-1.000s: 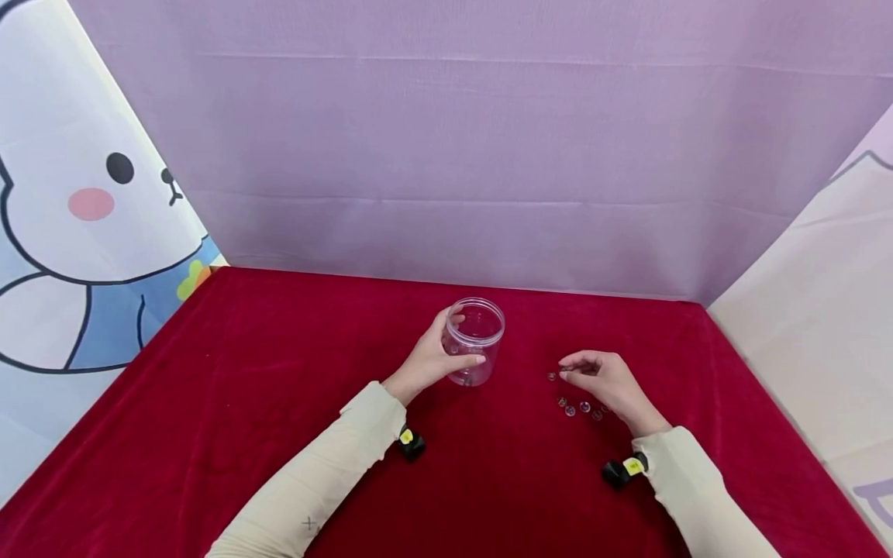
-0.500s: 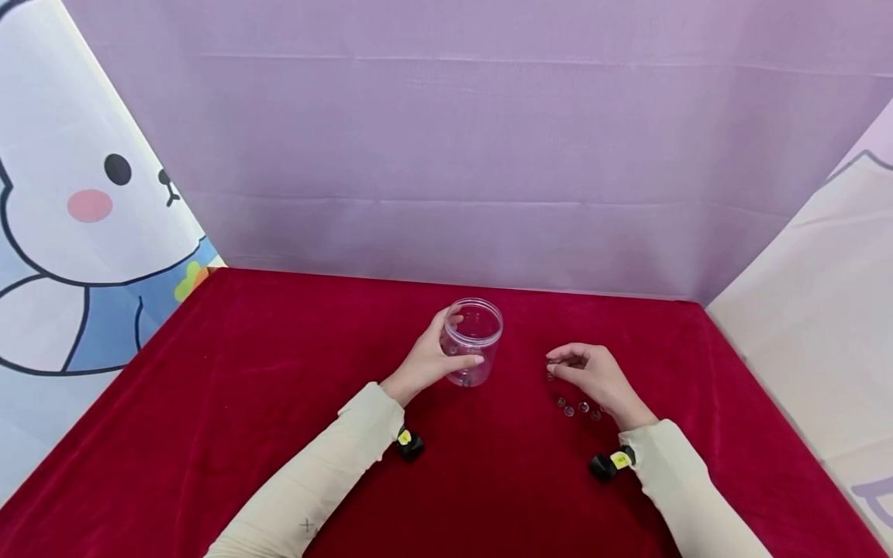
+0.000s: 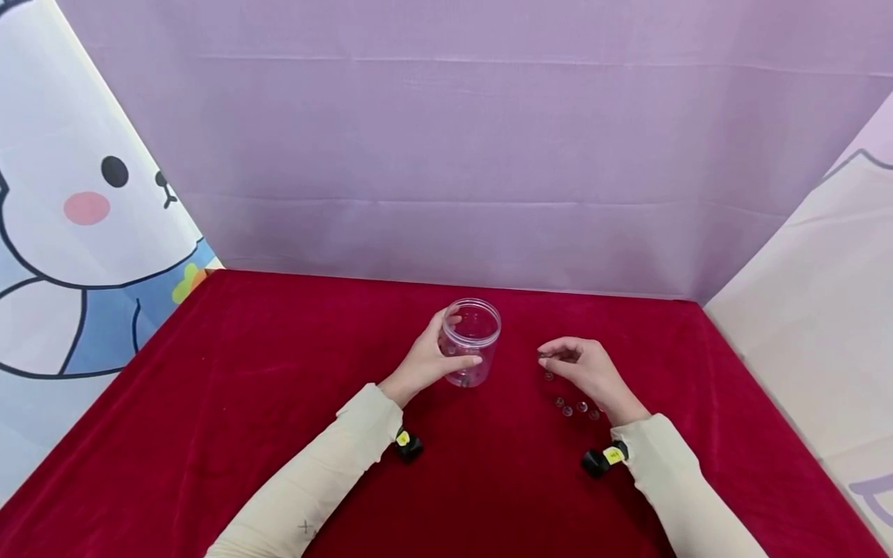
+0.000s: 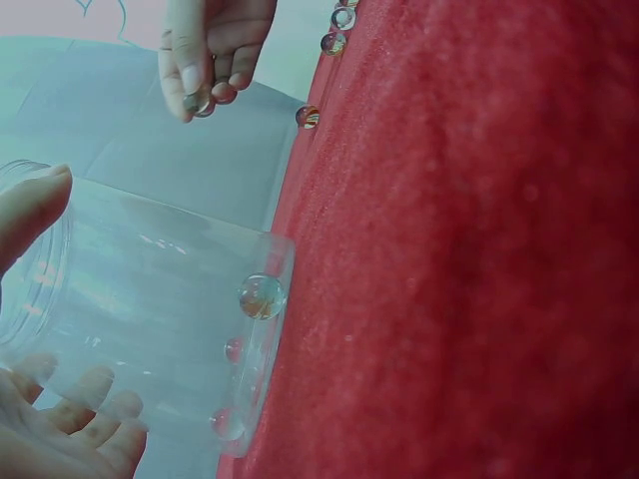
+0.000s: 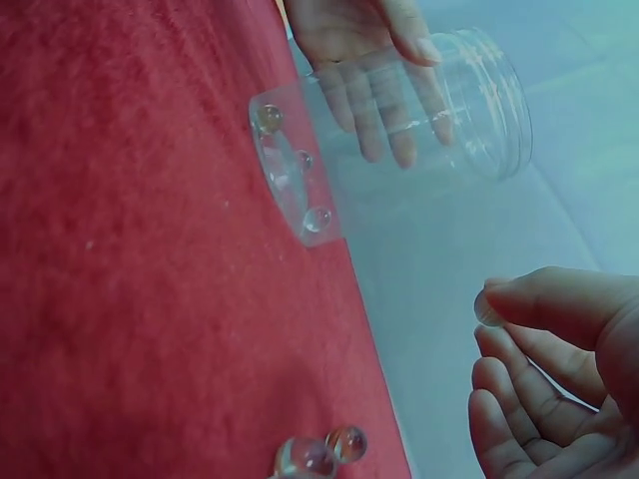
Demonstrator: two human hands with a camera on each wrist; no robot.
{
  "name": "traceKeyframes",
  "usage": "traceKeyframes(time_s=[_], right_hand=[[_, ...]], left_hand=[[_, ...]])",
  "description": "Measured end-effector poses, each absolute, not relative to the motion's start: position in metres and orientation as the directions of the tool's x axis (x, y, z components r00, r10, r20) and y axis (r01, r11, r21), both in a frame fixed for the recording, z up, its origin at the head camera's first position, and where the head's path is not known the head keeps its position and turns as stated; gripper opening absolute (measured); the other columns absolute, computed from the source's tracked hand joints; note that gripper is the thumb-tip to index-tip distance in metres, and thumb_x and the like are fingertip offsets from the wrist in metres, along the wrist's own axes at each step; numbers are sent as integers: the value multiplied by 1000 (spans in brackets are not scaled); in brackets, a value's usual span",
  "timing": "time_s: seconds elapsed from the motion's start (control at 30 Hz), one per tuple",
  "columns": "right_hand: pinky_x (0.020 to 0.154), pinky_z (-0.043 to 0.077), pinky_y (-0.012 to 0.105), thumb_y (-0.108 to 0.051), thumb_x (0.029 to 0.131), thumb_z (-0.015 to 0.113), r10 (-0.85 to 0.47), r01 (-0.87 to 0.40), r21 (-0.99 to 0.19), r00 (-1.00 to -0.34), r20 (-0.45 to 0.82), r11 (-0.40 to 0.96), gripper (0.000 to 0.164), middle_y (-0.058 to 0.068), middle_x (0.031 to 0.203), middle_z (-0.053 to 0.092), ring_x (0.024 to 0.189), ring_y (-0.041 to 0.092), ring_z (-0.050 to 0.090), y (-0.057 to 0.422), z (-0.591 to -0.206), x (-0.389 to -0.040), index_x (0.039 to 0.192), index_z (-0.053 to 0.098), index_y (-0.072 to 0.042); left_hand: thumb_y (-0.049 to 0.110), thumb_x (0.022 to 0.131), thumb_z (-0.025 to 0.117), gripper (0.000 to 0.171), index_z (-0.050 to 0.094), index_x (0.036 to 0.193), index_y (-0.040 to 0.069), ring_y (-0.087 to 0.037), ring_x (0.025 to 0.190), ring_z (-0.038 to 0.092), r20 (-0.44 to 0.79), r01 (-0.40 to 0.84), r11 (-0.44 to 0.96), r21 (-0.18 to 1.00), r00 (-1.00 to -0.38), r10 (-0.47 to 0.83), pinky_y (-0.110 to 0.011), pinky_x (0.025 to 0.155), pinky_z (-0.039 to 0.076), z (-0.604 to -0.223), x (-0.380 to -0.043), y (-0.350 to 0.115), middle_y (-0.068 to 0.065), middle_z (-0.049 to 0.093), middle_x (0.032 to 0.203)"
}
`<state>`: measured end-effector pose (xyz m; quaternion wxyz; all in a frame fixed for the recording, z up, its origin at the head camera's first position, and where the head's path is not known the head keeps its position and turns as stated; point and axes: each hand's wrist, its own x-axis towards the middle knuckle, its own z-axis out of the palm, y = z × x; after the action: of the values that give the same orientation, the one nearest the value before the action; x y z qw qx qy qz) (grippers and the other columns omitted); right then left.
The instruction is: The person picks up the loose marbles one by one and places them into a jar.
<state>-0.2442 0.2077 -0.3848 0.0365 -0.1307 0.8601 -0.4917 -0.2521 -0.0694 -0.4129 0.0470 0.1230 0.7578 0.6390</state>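
Observation:
My left hand (image 3: pixel 427 360) grips a clear plastic jar (image 3: pixel 487 353), thumb on the near side and fingers wrapped behind. The jar stands upright on the red cloth, its wide mouth uncovered. Several glass marbles lie at its bottom; one marble (image 4: pixel 262 296) with an orange swirl shows plainly in the left wrist view. To the right of the jar, my right hand (image 3: pixel 591 373) pinches a single clear marble (image 5: pixel 486 308) between thumb and index finger, raised above the cloth. Its other fingers are loosely bent.
Several loose marbles (image 3: pixel 582 407) are scattered on the red cloth (image 3: pixel 502 473) below and beside my right hand. One marble (image 3: pixel 549 376) lies nearest the jar. A lilac curtain (image 3: pixel 446 170) closes off the back, and a cartoon-printed cloth (image 3: pixel 63 256) hangs at the left.
My right hand has moved left and slightly up from the marbles toward the jar, carrying the pinched marble. The left hand keeps its grip on the jar.

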Motion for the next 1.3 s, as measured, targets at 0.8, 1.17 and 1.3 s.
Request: traceKeyframes(time_s=[0.8,1.17,1.3], right_hand=[[72,54,40,-17,85,70,-234,-204,-872,-966,107,446,24,9,100,69,86,27,62,179,-369,-249,106,68,-7],[74,54,36,-18,85,70,-238,-217,-883,-963,124,417,23,10,102,69,90,29,62,170,-364,-251,106,68,-7],[76,54,39,-18,85,70,-234,-228,-882,-962,139,412,23,10,102,69,87,22,63,168,-362,-250,106,68,-7]], left_hand=[[28,72,82,93,24,145,29,-25,129,39,82,123,157,980,-966,244,-50,102,39,-411,-253,-69,-9,37,145],[19,74,81,96,20,148,23,-33,133,34,72,113,140,984,-961,266,-53,106,33,-407,-254,-68,-10,34,147],[17,76,79,94,19,149,17,-34,133,34,58,102,148,984,-959,278,-53,105,34,-393,-245,-68,-11,35,146]])
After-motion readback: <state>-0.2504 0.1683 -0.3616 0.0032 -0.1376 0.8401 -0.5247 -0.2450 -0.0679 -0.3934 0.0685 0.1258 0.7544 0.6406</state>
